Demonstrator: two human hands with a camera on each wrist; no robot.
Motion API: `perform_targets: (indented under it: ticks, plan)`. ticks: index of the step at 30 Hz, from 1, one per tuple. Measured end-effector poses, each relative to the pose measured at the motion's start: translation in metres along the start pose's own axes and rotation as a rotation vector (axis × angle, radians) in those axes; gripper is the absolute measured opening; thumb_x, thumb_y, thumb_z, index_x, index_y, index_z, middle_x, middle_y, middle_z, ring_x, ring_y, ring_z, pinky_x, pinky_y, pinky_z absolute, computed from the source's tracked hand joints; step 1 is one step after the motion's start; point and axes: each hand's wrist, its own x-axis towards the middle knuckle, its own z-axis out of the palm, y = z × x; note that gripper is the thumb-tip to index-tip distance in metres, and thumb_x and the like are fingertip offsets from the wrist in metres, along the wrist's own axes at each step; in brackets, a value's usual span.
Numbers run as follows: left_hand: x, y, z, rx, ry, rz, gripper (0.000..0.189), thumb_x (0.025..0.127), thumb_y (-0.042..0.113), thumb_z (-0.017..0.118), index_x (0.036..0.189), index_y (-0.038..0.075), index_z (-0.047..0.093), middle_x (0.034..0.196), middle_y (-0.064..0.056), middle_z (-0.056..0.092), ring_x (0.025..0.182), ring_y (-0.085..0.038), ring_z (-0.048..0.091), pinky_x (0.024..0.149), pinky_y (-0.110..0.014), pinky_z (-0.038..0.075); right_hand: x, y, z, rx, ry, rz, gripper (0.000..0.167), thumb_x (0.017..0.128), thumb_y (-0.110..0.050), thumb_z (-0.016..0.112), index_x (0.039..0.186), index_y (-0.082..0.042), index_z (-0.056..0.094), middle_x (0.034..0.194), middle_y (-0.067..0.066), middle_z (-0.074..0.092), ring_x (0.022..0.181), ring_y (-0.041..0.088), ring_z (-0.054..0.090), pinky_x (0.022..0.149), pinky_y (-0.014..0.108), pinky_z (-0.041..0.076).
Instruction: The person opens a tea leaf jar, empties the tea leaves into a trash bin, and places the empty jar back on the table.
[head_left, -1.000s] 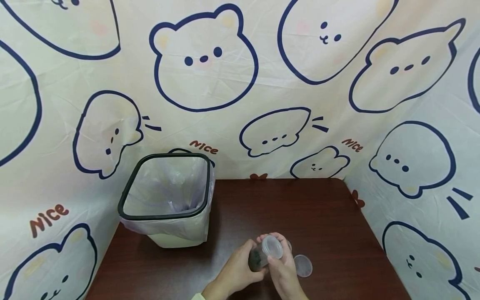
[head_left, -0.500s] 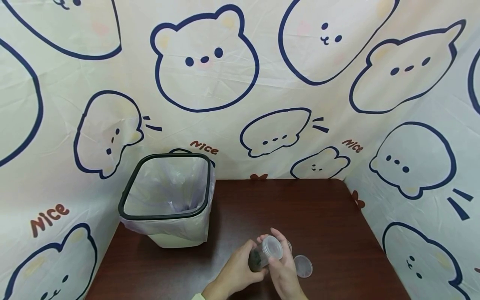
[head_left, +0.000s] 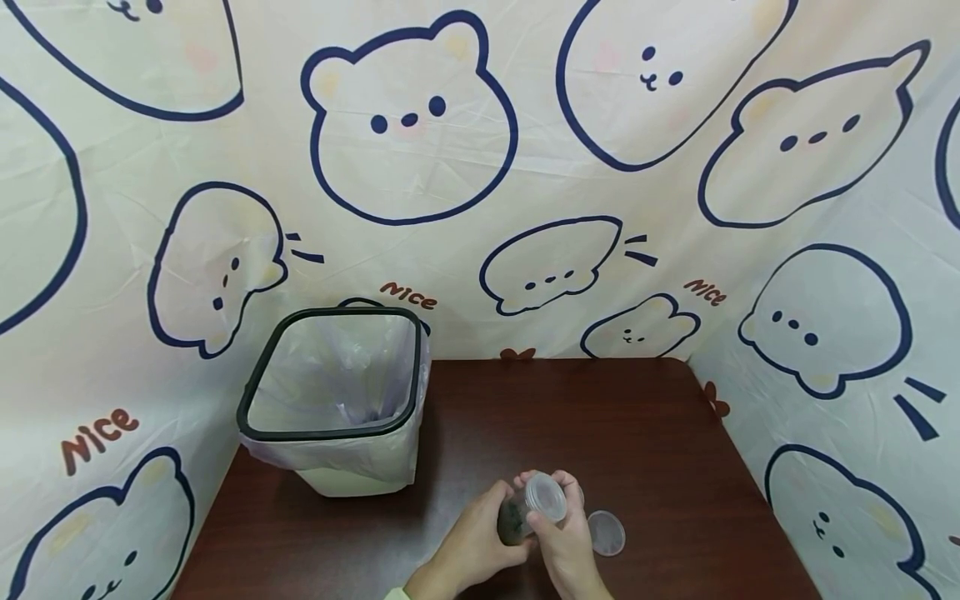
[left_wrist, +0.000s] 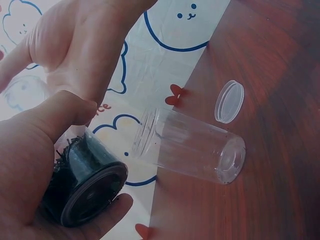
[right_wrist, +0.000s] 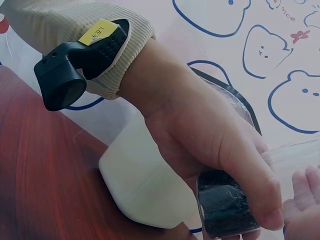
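My left hand (head_left: pixel 474 535) grips a clear plastic jar (head_left: pixel 512 520) by its lower part, tilted toward the right. Dark dried shreds (left_wrist: pixel 70 152) fill its bottom in the left wrist view. At the jar's top end my right hand (head_left: pixel 567 542) pinches the clear ridged lid (head_left: pixel 549 495), thumb on the near side and fingers round the far side. A second clear jar (left_wrist: pixel 190 145) stands upright on the table, mostly hidden behind the right hand in the head view. Beside it a loose round lid (head_left: pixel 606 533) lies flat.
A pale bin (head_left: pixel 352 477) with a dark rim and a plastic bag liner stands on the left of the brown table (head_left: pixel 600 417). Printed cloth (head_left: pixel 420 275) hangs behind and at both sides. A small camera (right_wrist: pixel 62 80) sits on the left sleeve.
My right hand's fingers stretched upward off the lid half a second ago and are now curled round it again. The left hand and jar have hardly moved.
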Motion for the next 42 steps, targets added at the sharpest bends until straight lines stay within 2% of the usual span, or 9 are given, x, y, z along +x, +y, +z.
perform_targets:
  ticks: [7, 12, 16, 24, 27, 30, 33, 38, 42]
  plan:
    - [0.0, -0.001, 0.0, -0.001, 0.005, 0.005, 0.041, 0.077, 0.025, 0.086, 0.103, 0.021, 0.055, 0.095, 0.013, 0.058, 0.081, -0.002, 0.054, 0.073, -0.022, 0.047, 0.001, 0.001, -0.002, -0.016, -0.017, -0.019, 0.041, 0.096, 0.005, 0.062, 0.125, -0.01, 0.035, 0.131, 0.004, 0.06, 0.125, 0.018, 0.058, 0.11, 0.029, 0.04]
    - [0.001, -0.001, 0.001, -0.001, 0.009, 0.011, 0.04, 0.077, 0.025, 0.086, 0.103, 0.021, 0.056, 0.095, 0.014, 0.059, 0.081, -0.002, 0.054, 0.073, -0.022, 0.047, 0.001, 0.0, -0.004, 0.006, -0.035, 0.007, 0.044, 0.095, 0.012, 0.052, 0.13, -0.01, 0.038, 0.134, 0.004, 0.058, 0.127, 0.018, 0.056, 0.112, 0.03, 0.038]
    - [0.001, -0.001, 0.001, 0.004, 0.017, 0.02, 0.04, 0.077, 0.025, 0.086, 0.103, 0.021, 0.056, 0.096, 0.013, 0.06, 0.083, -0.002, 0.055, 0.074, -0.023, 0.048, 0.001, -0.002, -0.006, 0.035, -0.091, -0.003, 0.049, 0.094, 0.016, 0.042, 0.137, -0.007, 0.037, 0.138, 0.007, 0.054, 0.131, 0.019, 0.052, 0.115, 0.031, 0.034]
    - [0.001, -0.001, 0.001, -0.002, 0.02, 0.037, 0.042, 0.077, 0.025, 0.086, 0.106, 0.019, 0.056, 0.099, 0.011, 0.062, 0.086, -0.002, 0.057, 0.075, -0.023, 0.049, 0.001, -0.004, -0.009, 0.06, -0.182, -0.016, 0.059, 0.093, 0.014, 0.035, 0.15, 0.004, 0.028, 0.146, 0.013, 0.048, 0.137, 0.021, 0.046, 0.117, 0.031, 0.029]
    - [0.001, -0.001, 0.001, -0.013, 0.009, 0.031, 0.042, 0.077, 0.025, 0.086, 0.107, 0.018, 0.056, 0.1, 0.011, 0.063, 0.086, -0.002, 0.058, 0.075, -0.023, 0.05, 0.0, -0.004, -0.011, 0.033, -0.188, 0.004, 0.064, 0.094, 0.009, 0.038, 0.155, -0.001, 0.019, 0.146, 0.009, 0.047, 0.137, 0.02, 0.045, 0.118, 0.031, 0.028]
    - [0.001, 0.0, 0.001, -0.019, 0.005, 0.026, 0.042, 0.078, 0.025, 0.086, 0.108, 0.019, 0.056, 0.101, 0.012, 0.062, 0.086, -0.002, 0.057, 0.076, -0.024, 0.049, 0.0, -0.003, -0.013, 0.008, -0.168, 0.021, 0.068, 0.099, 0.002, 0.05, 0.156, -0.006, 0.013, 0.144, 0.006, 0.048, 0.137, 0.018, 0.046, 0.117, 0.03, 0.03]
    - [0.0, 0.0, 0.001, -0.02, 0.006, 0.023, 0.042, 0.078, 0.025, 0.086, 0.107, 0.02, 0.056, 0.101, 0.013, 0.062, 0.087, -0.002, 0.056, 0.077, -0.024, 0.048, 0.0, -0.002, -0.012, 0.0, -0.143, 0.018, 0.072, 0.1, -0.003, 0.06, 0.154, -0.006, 0.013, 0.143, 0.005, 0.049, 0.135, 0.018, 0.048, 0.116, 0.03, 0.032]
    - [0.0, 0.001, 0.0, -0.023, 0.0, 0.011, 0.041, 0.077, 0.024, 0.085, 0.106, 0.022, 0.056, 0.099, 0.014, 0.06, 0.087, -0.002, 0.056, 0.078, -0.024, 0.048, 0.0, -0.001, -0.008, 0.006, -0.121, -0.006, 0.066, 0.098, 0.005, 0.059, 0.147, 0.0, 0.016, 0.141, 0.006, 0.051, 0.133, 0.018, 0.051, 0.115, 0.03, 0.034]
    - [0.0, 0.003, 0.0, -0.02, -0.007, -0.009, 0.041, 0.077, 0.024, 0.085, 0.106, 0.022, 0.056, 0.098, 0.014, 0.06, 0.087, -0.002, 0.055, 0.079, -0.025, 0.047, 0.0, 0.0, -0.006, 0.003, -0.104, -0.015, 0.056, 0.097, 0.007, 0.059, 0.14, -0.005, 0.024, 0.14, 0.004, 0.053, 0.132, 0.017, 0.052, 0.114, 0.03, 0.036]
